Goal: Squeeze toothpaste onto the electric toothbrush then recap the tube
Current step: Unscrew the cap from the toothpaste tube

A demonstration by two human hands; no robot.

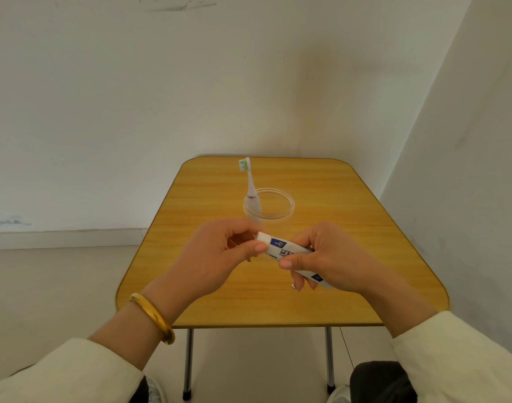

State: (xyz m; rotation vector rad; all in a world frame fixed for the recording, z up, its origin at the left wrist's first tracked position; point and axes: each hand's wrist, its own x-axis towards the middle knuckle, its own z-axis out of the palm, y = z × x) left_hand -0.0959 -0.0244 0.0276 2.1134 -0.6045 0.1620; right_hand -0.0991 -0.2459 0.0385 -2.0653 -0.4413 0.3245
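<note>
A white toothpaste tube [289, 249] with blue labels is held above the near half of the wooden table [351, 228]. My right hand [330, 257] grips the tube's body. My left hand [220, 254] pinches the white cap [263, 237] at the tube's left end, thumb under it and fingers over it. A white electric toothbrush [250, 184] stands upright in a clear cup [281, 210] near the table's middle, leaning on the cup's left rim. Its bristle head, white and green, points up and faces left.
The table stands in a room corner, with white walls behind it and to the right. Its metal legs [188, 365] show below the near edge. A gold bangle [153, 317] sits on my left wrist.
</note>
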